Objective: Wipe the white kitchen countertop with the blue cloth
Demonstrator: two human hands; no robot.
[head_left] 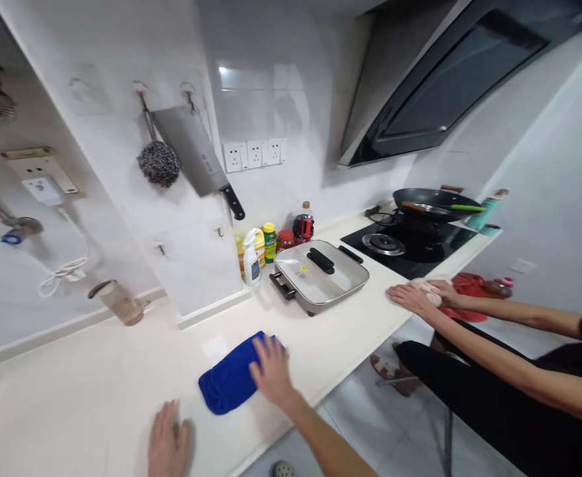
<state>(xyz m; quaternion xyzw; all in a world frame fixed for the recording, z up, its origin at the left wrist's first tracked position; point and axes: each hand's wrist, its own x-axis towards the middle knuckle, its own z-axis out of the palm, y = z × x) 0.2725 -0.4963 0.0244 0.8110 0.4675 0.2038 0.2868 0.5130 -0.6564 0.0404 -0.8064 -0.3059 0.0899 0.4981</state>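
Note:
A folded blue cloth (231, 379) lies on the white countertop (82, 384). Over its right end is my right hand (272, 372), fingers spread and slightly blurred; whether the palm presses on the cloth is unclear. My left hand (168, 440) is at the counter left of the cloth, apart from it, with its fingers stretched out and nothing in it. Behind the cloth stands a rectangular electric pan (321, 281) with a lid and black handles. A white spray bottle (252, 258) is beside the pan's left corner.
On the right, another person's hands (415, 298) press a pale cloth (427, 286) at the counter edge. Beyond is a cooktop (395, 245) with a wok (435, 202). A cleaver (191, 149) and a steel scourer (158, 162) hang on the wall. A cup-like container (119, 305) stands left.

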